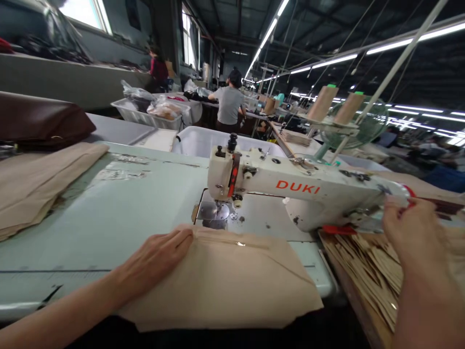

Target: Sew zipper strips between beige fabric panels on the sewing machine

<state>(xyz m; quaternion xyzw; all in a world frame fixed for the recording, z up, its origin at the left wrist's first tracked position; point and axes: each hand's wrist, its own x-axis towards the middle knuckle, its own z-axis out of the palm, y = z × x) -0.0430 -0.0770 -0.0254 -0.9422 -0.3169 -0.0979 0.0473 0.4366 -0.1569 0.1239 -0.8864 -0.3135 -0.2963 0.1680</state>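
A beige fabric piece (232,286) with a zipper-like strip along its upper part lies over the front edge of the pale green sewing table (90,213). My left hand (163,254) grips the fabric's upper left corner, fingers pressed together on it. The fabric's top edge is just in front of the needle plate (214,212), apart from the needle. The white sewing machine (265,179) stands behind it. At the machine's right end, my right hand (414,228) has its fingers curled round the handwheel (409,193), which is partly hidden.
Stacked beige fabric (47,179) lies at the left, a brown piece (39,118) behind it. More beige pieces (374,271) fill a wooden tray at the right. Behind the machine are a white bin (196,140) and thread cones (322,103). A person in grey (229,104) works farther back.
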